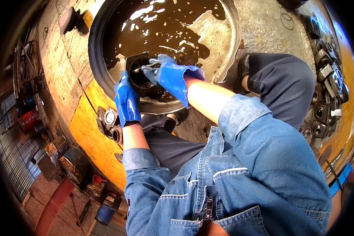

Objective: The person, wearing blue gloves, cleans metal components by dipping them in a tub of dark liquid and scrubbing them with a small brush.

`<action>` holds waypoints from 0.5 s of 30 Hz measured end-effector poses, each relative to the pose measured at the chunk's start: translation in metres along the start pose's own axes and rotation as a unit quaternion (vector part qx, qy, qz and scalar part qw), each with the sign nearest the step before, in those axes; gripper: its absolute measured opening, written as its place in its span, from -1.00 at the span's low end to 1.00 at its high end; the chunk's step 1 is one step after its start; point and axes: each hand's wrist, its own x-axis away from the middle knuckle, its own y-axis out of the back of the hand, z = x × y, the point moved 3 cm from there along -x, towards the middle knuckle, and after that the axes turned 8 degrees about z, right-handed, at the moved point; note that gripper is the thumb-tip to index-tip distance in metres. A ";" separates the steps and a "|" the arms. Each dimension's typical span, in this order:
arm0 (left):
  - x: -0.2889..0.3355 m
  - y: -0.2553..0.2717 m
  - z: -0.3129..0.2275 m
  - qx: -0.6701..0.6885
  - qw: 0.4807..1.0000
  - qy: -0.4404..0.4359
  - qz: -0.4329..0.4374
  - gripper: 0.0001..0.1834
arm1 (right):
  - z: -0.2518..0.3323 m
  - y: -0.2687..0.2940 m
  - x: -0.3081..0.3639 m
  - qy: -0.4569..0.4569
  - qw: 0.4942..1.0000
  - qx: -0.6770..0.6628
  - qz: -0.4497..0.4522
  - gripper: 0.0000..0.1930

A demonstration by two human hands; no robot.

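A dark, wet metal part with a round bore, like an engine cylinder, is at the near side of a round black tub. Brown, foamy liquid fills the tub. My left hand, in a blue rubber glove, grips the part's left edge, fingers pointing away from me. My right hand, gloved alike, reaches in from the right over the bore. Its thumb and fingers are apart at the bore's edge, and I see nothing held between them. The part's lower side is hidden.
Several metal cylinders lie on a yellow board by my left forearm. More metal parts are piled at the right. A dark round-headed object stands at the far left. My bent knee is right of the tub.
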 end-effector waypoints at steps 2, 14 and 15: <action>-0.003 0.002 0.002 0.027 1.000 0.013 -0.001 -0.53 | -0.012 0.008 -0.013 -0.107 0.980 -0.158 0.048 -0.52; 0.001 -0.011 -0.003 0.143 0.988 -0.002 0.054 -0.47 | 0.074 -0.051 -0.013 0.203 0.308 0.891 0.265 -0.72; -0.001 -0.004 0.005 0.149 0.988 -0.005 0.047 -0.46 | 0.074 -0.067 -0.006 0.048 0.462 0.858 0.217 -0.71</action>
